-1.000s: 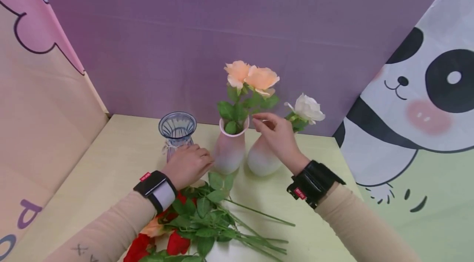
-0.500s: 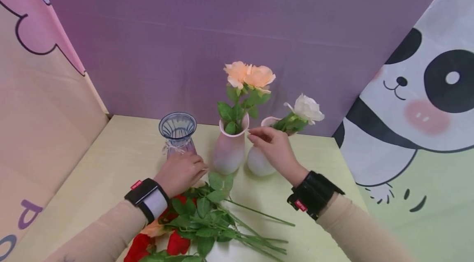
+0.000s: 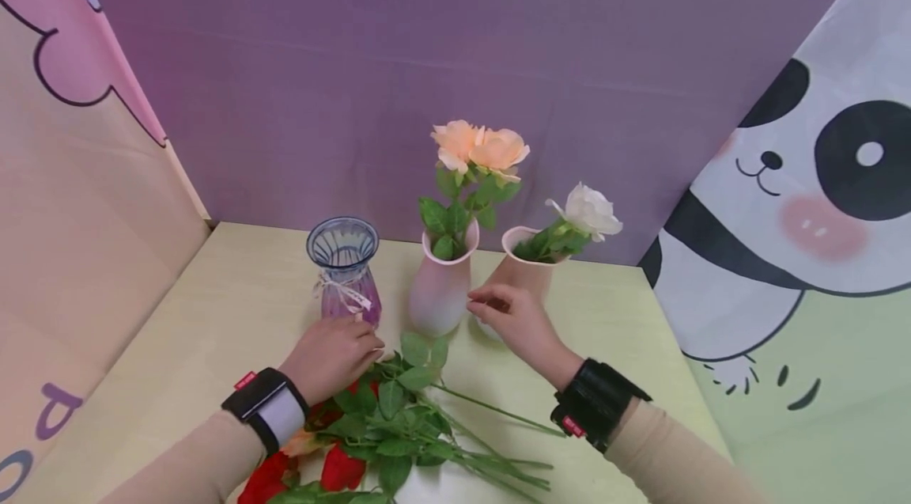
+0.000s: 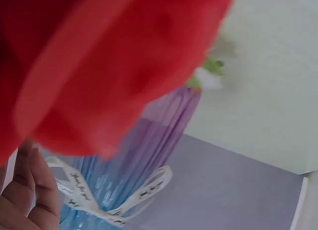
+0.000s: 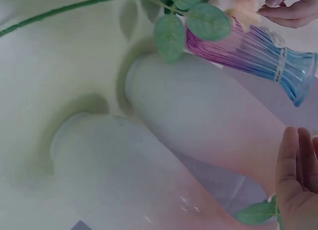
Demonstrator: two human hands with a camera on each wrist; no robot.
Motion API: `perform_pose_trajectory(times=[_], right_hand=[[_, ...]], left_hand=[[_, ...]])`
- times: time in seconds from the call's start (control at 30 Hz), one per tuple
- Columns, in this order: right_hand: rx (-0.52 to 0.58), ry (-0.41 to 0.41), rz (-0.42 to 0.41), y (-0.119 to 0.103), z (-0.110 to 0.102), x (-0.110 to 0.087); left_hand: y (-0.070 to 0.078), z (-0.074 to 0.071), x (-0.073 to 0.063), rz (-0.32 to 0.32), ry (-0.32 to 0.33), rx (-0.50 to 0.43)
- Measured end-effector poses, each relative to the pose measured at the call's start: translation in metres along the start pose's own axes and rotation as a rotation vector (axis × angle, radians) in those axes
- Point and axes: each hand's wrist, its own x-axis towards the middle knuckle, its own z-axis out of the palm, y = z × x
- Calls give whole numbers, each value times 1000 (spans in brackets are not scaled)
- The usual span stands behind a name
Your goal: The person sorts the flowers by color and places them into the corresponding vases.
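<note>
My left hand (image 3: 333, 358) hovers with loosely bent fingers between the blue-and-purple glass vase (image 3: 347, 274) and the pile of cut roses, holding nothing. A large red rose (image 4: 124, 76) fills much of the left wrist view, hiding part of that hand. My right hand (image 3: 515, 324), fingers relaxed and holding nothing, is in front of the right pink-and-white vase (image 3: 530, 276), covering part of its body. One white rose (image 3: 589, 211) leans out of that vase. Two peach roses (image 3: 478, 148) stand in the middle pink-and-white vase (image 3: 436, 302), left of my right hand.
Leafy stems (image 3: 398, 409) with red roses (image 3: 343, 468) and a peach bloom (image 3: 302, 442) lie at the front of the pale table (image 3: 235, 290), stems pointing right. A purple backdrop (image 3: 342, 92) rises behind; a panda-print panel (image 3: 754, 219) borders the right side.
My right hand has come down from beside the peach roses to the front of the right vase; the right peach rose shifted slightly left. My left hand drew back toward me, exposing the glass vase's ribbon.
</note>
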Motion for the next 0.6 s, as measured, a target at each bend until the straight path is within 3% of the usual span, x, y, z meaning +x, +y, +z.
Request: perform_pose_trajectory(times=[0.3, 0.6], right_hand=[[-39, -12, 20, 17, 16, -8], [-34, -60, 32, 43, 33, -17]], left_hand=[[-3, 2, -24, -17, -28, -15], [1, 6, -36, -51, -66, -44]])
